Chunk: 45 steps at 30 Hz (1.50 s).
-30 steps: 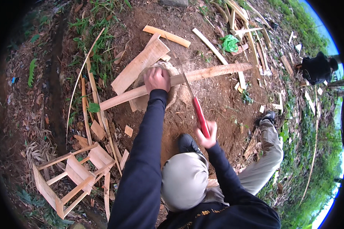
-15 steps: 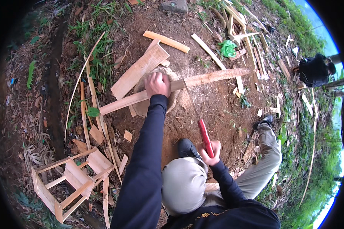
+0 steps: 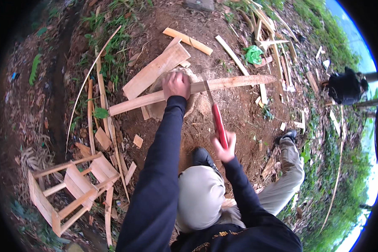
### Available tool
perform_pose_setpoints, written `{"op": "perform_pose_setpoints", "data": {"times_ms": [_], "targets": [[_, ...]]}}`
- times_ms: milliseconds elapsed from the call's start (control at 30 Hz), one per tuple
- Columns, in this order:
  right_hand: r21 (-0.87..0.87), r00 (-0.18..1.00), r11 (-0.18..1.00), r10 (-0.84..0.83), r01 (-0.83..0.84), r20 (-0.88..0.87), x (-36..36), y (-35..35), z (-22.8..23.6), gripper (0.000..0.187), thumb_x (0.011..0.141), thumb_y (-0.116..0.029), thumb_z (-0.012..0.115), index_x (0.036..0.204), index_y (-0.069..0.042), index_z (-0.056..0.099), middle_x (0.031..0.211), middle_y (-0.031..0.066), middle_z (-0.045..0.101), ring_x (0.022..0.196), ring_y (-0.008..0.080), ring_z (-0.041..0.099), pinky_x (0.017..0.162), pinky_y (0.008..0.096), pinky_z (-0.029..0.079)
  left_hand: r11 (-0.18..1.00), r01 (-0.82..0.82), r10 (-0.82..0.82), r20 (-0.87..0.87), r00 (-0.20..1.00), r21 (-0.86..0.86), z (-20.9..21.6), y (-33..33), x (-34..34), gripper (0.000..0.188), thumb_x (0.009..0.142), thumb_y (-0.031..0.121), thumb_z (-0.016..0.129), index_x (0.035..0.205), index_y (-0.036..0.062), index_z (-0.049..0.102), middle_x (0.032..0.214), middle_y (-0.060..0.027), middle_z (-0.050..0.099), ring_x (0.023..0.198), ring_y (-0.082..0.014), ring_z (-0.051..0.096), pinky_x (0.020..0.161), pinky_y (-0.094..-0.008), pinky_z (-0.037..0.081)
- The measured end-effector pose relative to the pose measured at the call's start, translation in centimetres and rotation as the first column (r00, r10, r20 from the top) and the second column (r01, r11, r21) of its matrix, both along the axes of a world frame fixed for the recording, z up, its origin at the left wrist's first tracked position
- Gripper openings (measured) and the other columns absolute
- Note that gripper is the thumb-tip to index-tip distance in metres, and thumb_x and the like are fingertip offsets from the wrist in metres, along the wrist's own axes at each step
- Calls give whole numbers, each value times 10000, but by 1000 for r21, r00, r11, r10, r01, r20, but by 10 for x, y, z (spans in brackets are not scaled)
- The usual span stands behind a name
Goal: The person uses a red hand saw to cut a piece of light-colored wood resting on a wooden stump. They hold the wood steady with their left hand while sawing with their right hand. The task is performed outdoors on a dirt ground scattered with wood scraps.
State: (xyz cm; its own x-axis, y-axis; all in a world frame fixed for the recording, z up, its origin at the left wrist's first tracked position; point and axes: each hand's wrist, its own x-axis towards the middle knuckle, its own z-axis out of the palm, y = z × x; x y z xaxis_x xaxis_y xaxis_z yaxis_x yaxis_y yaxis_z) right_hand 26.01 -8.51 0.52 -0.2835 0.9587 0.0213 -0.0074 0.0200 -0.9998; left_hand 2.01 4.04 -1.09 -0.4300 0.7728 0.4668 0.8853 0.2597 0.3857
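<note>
A long narrow wooden plank [image 3: 239,82] lies across a round tree stump [image 3: 157,110], its right end tapering to a blunt tip. My left hand [image 3: 176,85] is closed over the plank, holding it down on the stump. In my right hand [image 3: 224,147] is the red handle of a handsaw [image 3: 217,119]. The saw's thin blade crosses the plank just right of my left hand, at the stump's right side. I cannot make out how deep the blade sits in the wood. Behind my left hand, a wider board [image 3: 155,69] rests against the stump.
A small wooden frame with crosspieces [image 3: 73,185] stands at lower left, near long strips and offcuts. Beyond the stump lie loose slats [image 3: 188,41]. Scrap wood and a green plastic bag [image 3: 253,54] are at upper right. Another person in dark clothing [image 3: 343,86] is at far right.
My right hand and the saw have moved forward, away from my body, so the handle is nearer the plank. My left hand keeps its hold. The whole view has shifted slightly.
</note>
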Motion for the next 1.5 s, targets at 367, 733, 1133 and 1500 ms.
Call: {"op": "perform_pose_setpoints", "data": {"times_ms": [367, 733, 1133, 1500], "targets": [[3, 998, 999, 47, -47, 43, 1, -7, 2, 275, 828, 10, 647, 655, -80, 453, 572, -55, 453, 497, 40, 411, 457, 238, 322, 999, -7, 7, -8, 1000, 41, -1, -4, -9, 219, 861, 230, 585, 748, 53, 649, 872, -131, 675, 893, -306, 626, 869, -466, 464], [-86, 1000, 996, 17, -15, 20, 19, -28, 8, 286, 782, 16, 650, 620, -87, 439, 536, -21, 423, 482, 55, 404, 457, 261, 328, 999, -24, 23, -23, 999, -42, -4, -7, -9, 195, 854, 202, 583, 774, 51, 678, 871, -127, 690, 864, -300, 636, 865, -446, 464], [33, 995, 998, 43, -46, 90, 7, -8, 4, 300, 785, -24, 654, 587, -73, 434, 501, -29, 401, 445, 54, 380, 423, 273, 303, 998, -7, 10, -54, 998, 62, -2, -2, -7, 200, 845, 193, 587, 707, 60, 642, 792, -123, 666, 827, -308, 630, 862, -450, 454], [-20, 990, 997, 73, -71, 121, 29, -37, 12, 320, 770, -16, 637, 565, -79, 399, 505, -34, 393, 453, 56, 373, 429, 271, 300, 994, -33, 42, -79, 996, 104, -13, -11, -9, 221, 858, 245, 578, 766, 62, 661, 885, -120, 670, 898, -297, 620, 851, -447, 464]]}}
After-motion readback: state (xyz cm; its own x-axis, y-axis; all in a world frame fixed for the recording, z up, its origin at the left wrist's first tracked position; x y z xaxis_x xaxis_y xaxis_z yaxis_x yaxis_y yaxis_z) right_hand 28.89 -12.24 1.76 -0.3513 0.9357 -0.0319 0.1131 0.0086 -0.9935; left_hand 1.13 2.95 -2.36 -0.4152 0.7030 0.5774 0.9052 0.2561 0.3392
